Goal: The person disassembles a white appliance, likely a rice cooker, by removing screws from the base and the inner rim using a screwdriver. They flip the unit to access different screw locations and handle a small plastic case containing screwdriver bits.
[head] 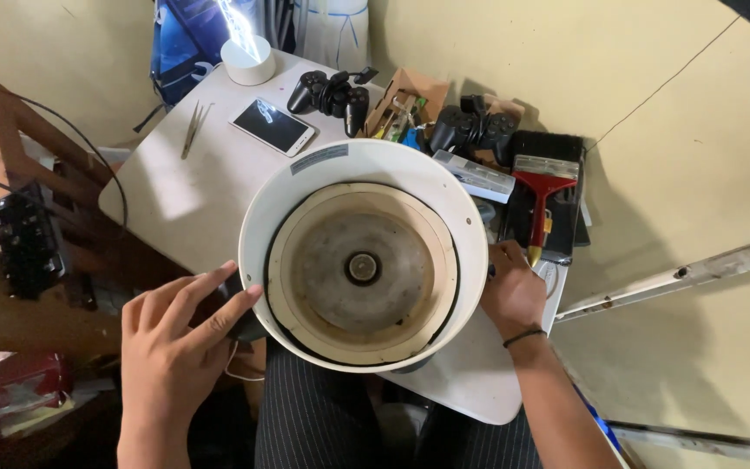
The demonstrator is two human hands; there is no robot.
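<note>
Because the large round white plastic housing (364, 260) is tipped with its open underside toward the camera, both hands brace it from opposite sides, apparently to keep it steady while the inside is in view; it sits over the near part of the pale rounded tabletop (193, 200), above the person's striped lap; inside shows a cream ring around a dusty grey disc (363, 269) with a dark hub at centre.

Left hand (175, 339): fingers spread and loosely apart, index and middle fingertips (249, 295) laid against the housing's left rim; palm over a dark part at the rim, too hidden to identify; not clamped, more a flat steadying touch.

Right hand (511, 295): pressed to the right outer wall, fingers curled round behind it and out of sight; a grip seems likely, though how tightly cannot be told; thin black band at the wrist.

Behind the housing, pushed to the far side, perhaps to leave room: a white-framed smartphone (273, 126) lying face up; metal tweezers (193, 128) left of it; two black game controllers (333, 94) (472, 130); a red-handled flat brush (542, 195) resting on a black tray; a small white round lamp (247, 59) at the far corner; a black keyboard (19, 239) on wooden furniture to the left.
</note>
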